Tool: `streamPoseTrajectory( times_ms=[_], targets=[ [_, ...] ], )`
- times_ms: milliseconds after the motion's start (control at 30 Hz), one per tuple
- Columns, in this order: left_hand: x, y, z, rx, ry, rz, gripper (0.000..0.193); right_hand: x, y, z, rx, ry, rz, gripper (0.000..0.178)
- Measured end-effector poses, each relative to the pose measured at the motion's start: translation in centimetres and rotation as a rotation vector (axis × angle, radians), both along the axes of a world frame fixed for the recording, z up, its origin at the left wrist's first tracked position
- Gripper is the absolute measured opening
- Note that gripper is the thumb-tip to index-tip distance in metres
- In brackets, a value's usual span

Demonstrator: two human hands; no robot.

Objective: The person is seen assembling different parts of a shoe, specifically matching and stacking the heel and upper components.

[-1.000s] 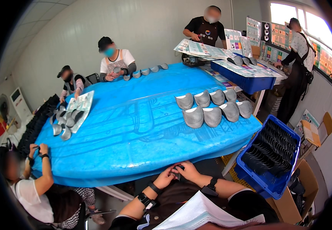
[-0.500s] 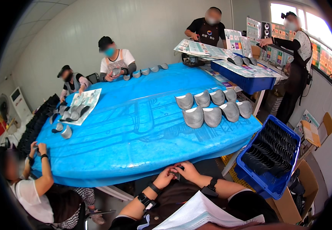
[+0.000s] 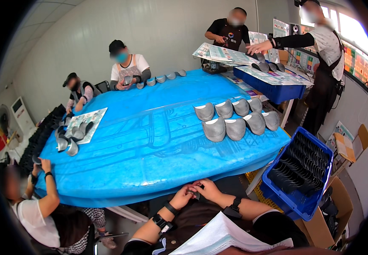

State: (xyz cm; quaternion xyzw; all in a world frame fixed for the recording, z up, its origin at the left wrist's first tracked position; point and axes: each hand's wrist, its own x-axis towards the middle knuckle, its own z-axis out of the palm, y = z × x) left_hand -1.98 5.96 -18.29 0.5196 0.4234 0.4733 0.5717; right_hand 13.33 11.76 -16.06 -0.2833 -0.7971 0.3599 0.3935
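Observation:
Close to my body, below the near edge of the blue-covered table, my left hand and my right hand meet with curled fingers. Between them shows a bit of a small dark grey piece, mostly hidden by the fingers, so its shape is unclear. Both hands pinch around it. On the table ahead and to the right, grey cup-shaped caps with pale inner edges lie in two rows. They are apart from my hands.
Right of me stands a blue crate packed with dark curved pieces, beside a cardboard box. Co-workers sit or stand around the table, handling grey caps. A printed sheet lies at the left; another blue bin stands at the far right.
My hands stay almost still. The co-worker at far right has leaned in, an arm stretched left over the sheets. At the left, the printed sheet and caps have shifted toward the near left.

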Motion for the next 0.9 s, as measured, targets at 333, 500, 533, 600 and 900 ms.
streamPoseTrajectory(
  times_ms=[333,500,533,600,900],
  targets=[
    [0.05,-0.23,0.2,-0.014,-0.004,-0.006,0.032,0.01,-0.3,0.36,-0.017,0.021,0.007,0.015],
    [0.08,-0.17,0.19,-0.006,-0.025,-0.007,0.03,0.06,-0.18,0.35,-0.015,0.006,0.012,0.015],
    [0.04,-0.14,0.12,-0.004,-0.016,-0.004,0.03,0.06,-0.17,0.35,-0.03,-0.005,0.016,0.015],
    [-0.04,-0.08,-0.02,-0.003,-0.008,0.0,0.029,0.03,-0.21,0.42,-0.025,0.004,0.012,0.015],
    [-0.06,0.04,-0.25,-0.006,-0.008,-0.005,0.027,0.01,-0.16,0.5,-0.019,0.013,0.012,0.016]
  ],
)
